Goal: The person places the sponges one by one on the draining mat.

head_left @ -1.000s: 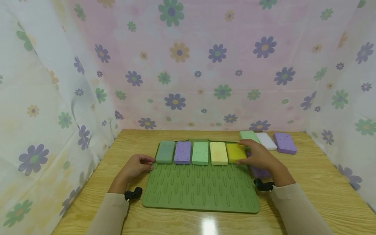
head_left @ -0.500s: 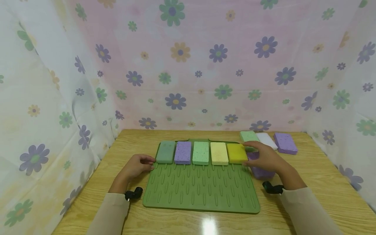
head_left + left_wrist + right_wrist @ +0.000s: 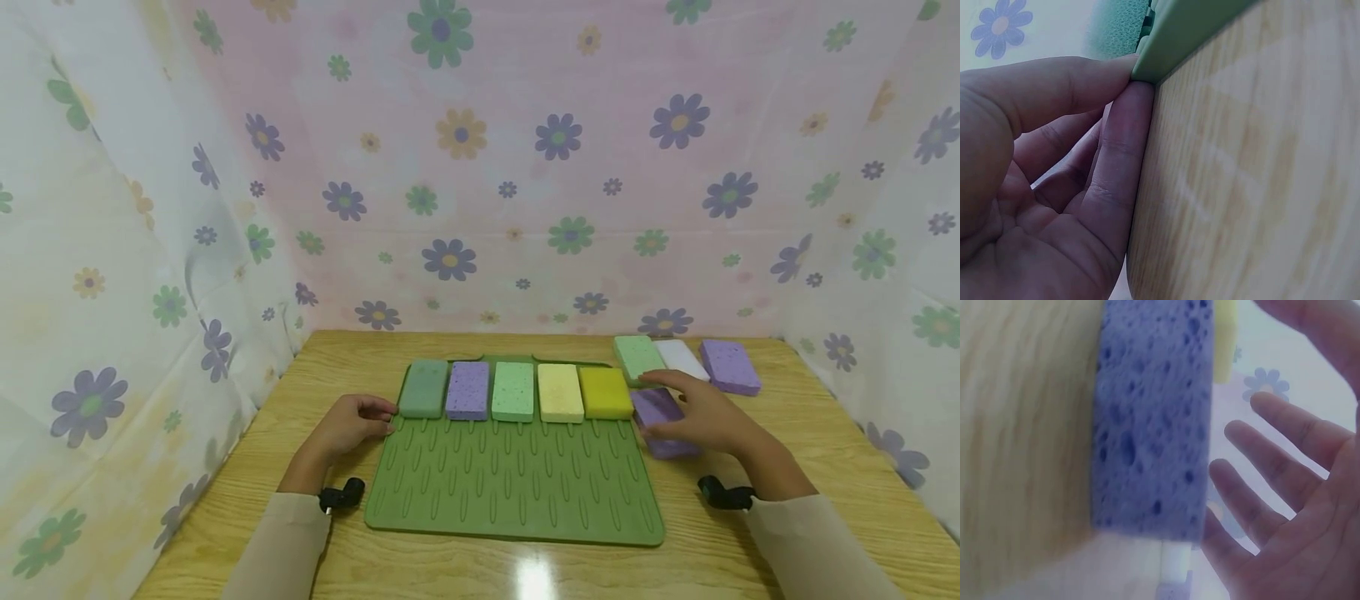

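Firstly, lower centre: green, ridged, rectangular mat (image 3: 510,483), edge pinched by left grip (image 3: 351,427). At mat's upper right: purple rectangular sponge (image 3: 654,405), right grip (image 3: 708,418) spread near; deep pores clear only in right-wrist view.

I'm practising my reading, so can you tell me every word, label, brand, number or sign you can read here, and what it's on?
There are none that can be read.
Sponges: no writing shows.
Mat: only raised ridges.
Cloth: only printed flowers.
Wrist cameras: too small to tell if they have any marks.
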Available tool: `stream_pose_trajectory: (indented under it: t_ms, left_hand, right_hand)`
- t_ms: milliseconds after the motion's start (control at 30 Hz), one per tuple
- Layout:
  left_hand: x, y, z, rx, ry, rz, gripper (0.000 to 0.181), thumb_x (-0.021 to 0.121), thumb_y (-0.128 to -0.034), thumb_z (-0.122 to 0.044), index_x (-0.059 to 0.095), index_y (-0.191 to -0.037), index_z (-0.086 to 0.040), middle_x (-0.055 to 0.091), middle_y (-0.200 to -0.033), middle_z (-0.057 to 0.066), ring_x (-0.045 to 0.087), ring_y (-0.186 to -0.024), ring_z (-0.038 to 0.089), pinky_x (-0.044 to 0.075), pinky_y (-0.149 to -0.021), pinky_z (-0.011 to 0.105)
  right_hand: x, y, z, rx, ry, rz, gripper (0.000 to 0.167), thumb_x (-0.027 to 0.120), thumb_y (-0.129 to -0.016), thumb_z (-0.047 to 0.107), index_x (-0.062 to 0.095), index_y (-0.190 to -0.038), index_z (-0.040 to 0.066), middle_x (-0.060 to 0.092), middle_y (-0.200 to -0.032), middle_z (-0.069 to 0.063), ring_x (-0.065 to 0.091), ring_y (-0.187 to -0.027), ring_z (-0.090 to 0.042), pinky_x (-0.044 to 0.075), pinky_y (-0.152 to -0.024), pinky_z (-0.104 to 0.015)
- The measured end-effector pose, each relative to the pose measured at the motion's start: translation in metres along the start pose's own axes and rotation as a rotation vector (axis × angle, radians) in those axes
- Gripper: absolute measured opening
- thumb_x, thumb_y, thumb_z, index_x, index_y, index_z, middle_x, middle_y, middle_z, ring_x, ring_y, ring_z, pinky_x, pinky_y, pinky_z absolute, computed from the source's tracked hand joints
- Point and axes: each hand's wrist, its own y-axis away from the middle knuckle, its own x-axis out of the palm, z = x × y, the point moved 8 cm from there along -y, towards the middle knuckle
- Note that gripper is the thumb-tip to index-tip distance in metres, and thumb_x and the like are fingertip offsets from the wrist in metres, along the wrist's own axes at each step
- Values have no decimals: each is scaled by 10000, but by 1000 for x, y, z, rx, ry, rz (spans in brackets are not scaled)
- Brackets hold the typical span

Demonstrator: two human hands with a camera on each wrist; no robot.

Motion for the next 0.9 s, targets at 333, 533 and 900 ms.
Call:
stream_pose_trajectory:
  t_ms: [333, 533, 900]
  left_hand:
    - [-1, -1, 2, 8, 1, -9, 308, 758, -941, -109, 722, -1243, -63, 695, -1194, 106, 668, -1051, 204, 600, -861, 342]
    - [-1, -1, 2, 18, -5, -6, 303, 752, -948, -120, 721, -1245, -65, 695, -1204, 105, 674, -1033, 188, 602, -854, 350]
    - [-2, -1, 3, 12, -6, -12, 301, 746, -951, -113, 720, -1247, -67, 694, -1209, 92, 669, -1050, 187, 598, -865, 340]
  right_hand:
    - [-2, 6, -7, 4, -94, 44, 883, 899, -814, 375, 474, -1536, 96, 435, -1581, -179, 394, -1443, -482, 402, -1070, -728]
    - [-5, 13, -7, -3, -125, 67, 878, 896, -823, 340, 462, -1537, 72, 411, -1584, -214, 359, -1440, -537, 385, -1052, -760]
    - [-2, 15, -12, -37, -125, 77, 926, 913, -800, 345, 448, -1549, 60, 403, -1587, -221, 347, -1437, -514, 408, -1022, -771]
